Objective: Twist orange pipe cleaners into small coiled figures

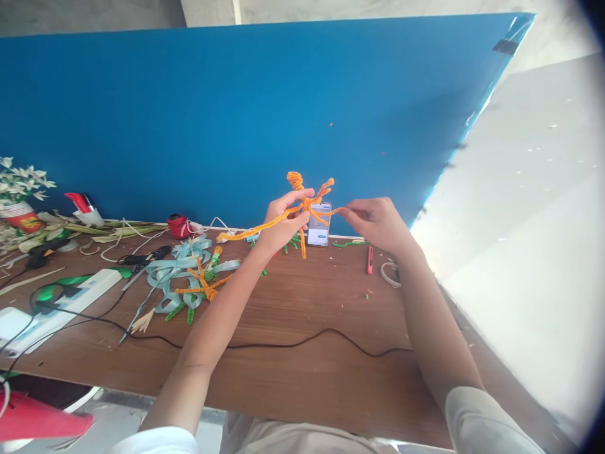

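Note:
Above the back of the table, my left hand (282, 217) pinches an orange pipe-cleaner figure (307, 203) near its middle. The figure has a coiled top and several fuzzy stems sticking out, one long stem reaching left past my wrist. To the right, my right hand (373, 221) has its fingers closed on the tip of one thin orange stem, which is stretched between both hands. A phone (319, 233) stands upright behind the figure, its screen lit and partly hidden.
Left of my forearm lie pale blue ribbon (163, 275) and another orange-and-green pipe-cleaner piece (207, 287). A white power strip (70, 309) sits farther left, its black cable (293, 344) crossing the table. A red utility knife (370, 260) lies right. A blue panel (212, 120) stands behind.

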Available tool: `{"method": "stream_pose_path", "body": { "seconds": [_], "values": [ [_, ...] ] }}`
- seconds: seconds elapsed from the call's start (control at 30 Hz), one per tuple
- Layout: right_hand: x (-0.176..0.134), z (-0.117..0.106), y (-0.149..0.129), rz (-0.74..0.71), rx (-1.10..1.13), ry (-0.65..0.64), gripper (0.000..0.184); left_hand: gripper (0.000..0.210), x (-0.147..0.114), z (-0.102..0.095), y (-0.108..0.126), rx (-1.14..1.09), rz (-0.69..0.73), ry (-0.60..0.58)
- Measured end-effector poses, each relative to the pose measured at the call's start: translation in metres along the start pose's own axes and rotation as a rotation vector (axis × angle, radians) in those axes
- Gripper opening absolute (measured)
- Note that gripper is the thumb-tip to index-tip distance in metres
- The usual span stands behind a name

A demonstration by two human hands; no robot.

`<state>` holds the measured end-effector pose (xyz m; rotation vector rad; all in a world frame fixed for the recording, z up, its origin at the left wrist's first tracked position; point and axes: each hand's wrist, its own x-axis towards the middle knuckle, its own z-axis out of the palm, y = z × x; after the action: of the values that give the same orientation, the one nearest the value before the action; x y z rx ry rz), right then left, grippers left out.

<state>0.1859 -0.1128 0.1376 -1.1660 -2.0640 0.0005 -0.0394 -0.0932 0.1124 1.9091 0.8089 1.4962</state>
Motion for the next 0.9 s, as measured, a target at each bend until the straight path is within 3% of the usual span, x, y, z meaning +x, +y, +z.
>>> {"method": "stream_pose_path", "body": {
  "seconds": [0.17,0.27,0.4,0.57,0.73,0.9],
  "values": [
    [-0.001,0.008,-0.006,-0.032,-0.143,-0.336,0.027,0.036,-0.001,0.001,0.002,-0.009,-0.036,0.076],
    [-0.002,0.018,-0.013,-0.116,-0.171,-0.436,0.029,0.038,-0.001,0.003,0.000,-0.063,-0.053,0.084],
    [-0.003,0.029,-0.019,-0.180,-0.180,-0.440,0.030,0.043,-0.002,0.003,-0.001,-0.175,-0.059,0.020],
    [0.001,0.044,-0.011,-0.133,-0.146,-0.423,0.032,0.040,-0.005,0.001,0.010,-0.316,-0.078,-0.114],
    [0.005,0.066,-0.002,-0.065,0.000,-0.342,0.021,0.052,-0.009,0.005,0.016,-0.284,-0.078,-0.238],
    [-0.003,0.066,-0.018,-0.182,-0.043,-0.375,0.015,0.061,-0.006,-0.001,0.012,-0.219,-0.096,-0.301]
  ]
}}
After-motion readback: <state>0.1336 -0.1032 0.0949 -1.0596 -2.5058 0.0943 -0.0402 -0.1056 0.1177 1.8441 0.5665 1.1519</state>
